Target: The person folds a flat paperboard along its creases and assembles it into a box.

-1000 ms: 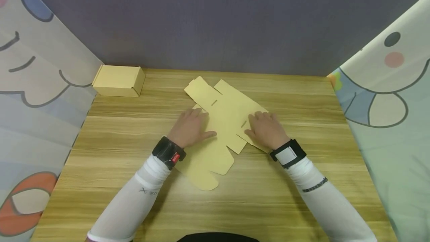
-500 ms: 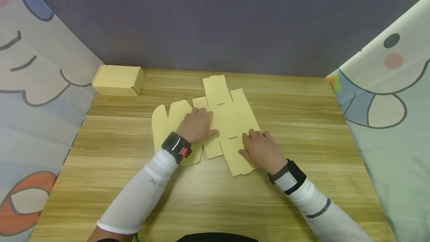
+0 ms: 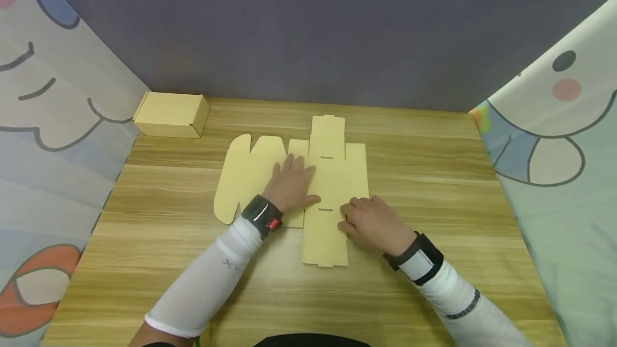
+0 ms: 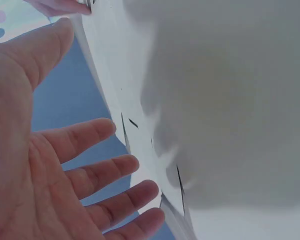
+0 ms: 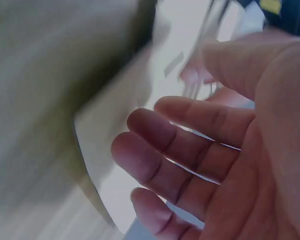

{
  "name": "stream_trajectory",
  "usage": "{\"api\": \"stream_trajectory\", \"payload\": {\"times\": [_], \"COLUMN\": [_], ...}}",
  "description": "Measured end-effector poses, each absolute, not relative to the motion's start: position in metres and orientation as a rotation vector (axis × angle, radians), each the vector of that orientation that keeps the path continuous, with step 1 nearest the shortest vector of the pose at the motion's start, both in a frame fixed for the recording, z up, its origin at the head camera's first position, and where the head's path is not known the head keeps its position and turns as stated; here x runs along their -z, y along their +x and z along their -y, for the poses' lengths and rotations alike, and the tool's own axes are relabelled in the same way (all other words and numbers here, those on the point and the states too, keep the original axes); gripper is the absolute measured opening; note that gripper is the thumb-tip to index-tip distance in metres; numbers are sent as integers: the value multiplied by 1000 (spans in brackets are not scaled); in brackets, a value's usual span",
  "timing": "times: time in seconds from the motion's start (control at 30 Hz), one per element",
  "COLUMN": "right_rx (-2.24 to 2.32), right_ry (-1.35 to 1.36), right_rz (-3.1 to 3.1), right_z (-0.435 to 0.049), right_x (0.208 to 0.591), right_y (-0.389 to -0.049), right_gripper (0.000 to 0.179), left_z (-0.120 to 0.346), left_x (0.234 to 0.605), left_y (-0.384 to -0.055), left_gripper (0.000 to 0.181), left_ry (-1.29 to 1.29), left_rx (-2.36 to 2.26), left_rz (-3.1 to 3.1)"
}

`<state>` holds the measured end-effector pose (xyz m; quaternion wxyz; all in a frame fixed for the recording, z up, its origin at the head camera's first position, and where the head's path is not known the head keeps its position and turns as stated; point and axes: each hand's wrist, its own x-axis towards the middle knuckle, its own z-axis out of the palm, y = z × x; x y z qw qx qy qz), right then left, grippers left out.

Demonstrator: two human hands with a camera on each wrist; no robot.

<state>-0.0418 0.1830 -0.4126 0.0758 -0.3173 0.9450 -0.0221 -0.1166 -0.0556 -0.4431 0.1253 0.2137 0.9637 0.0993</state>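
Observation:
A flat, unfolded cardboard box blank (image 3: pixel 328 181) lies on the wooden table, its rounded flaps to the left and slotted panels to the right. My left hand (image 3: pixel 289 186) rests over the middle of the blank with its fingers spread; the left wrist view shows the left palm and fingers (image 4: pixel 125 197) close above the pale card. At the blank's right edge, the fingers of my right hand (image 3: pixel 373 224) touch the card. In the right wrist view the right fingers (image 5: pixel 140 157) are slightly bent and pinch nothing.
A closed cardboard box (image 3: pixel 171 115) stands at the table's back left corner. A dark grey panel (image 3: pixel 308 31) rises behind the wooden table (image 3: pixel 424 165). Cartoon-printed cloths border it at left and right.
The box blank has turned clockwise by a large angle, so its rounded flaps now point left instead of toward me. Both hands have moved with it, the right one nearer to me.

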Motion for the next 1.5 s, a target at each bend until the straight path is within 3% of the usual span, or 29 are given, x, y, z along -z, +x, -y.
{"api": "stream_trajectory", "payload": {"times": [0.1, 0.23, 0.6, 0.83, 1.17, 1.37, 1.5], "right_rx": [148, 210, 366, 380, 454, 496, 500], "right_ry": [-875, -660, -213, -75, -80, -104, -145], "right_rz": [-2844, -2873, -2816, -2811, -2850, -2872, -2905], "right_z": [-193, -211, -219, -213, -204, -194, -185], "right_x": [405, 398, 410, 414, 401, 393, 391], "right_y": [-58, -87, -146, -151, -143, -140, -139], "right_gripper": [27, 52, 43, 50, 29, 33, 25], "left_z": [56, 55, 58, 57, 57, 55, 54], "left_x": [444, 443, 446, 444, 443, 445, 446], "left_y": [-113, -108, -96, -91, -90, -90, -90], "left_gripper": [87, 86, 86, 84, 84, 84, 85], "left_ry": [647, 665, 696, 713, 713, 730, 737], "left_rx": [-273, -291, -265, -265, -246, -218, -210], "left_rz": [-2822, -2822, -2845, -2862, -2869, -2886, -2891]}}
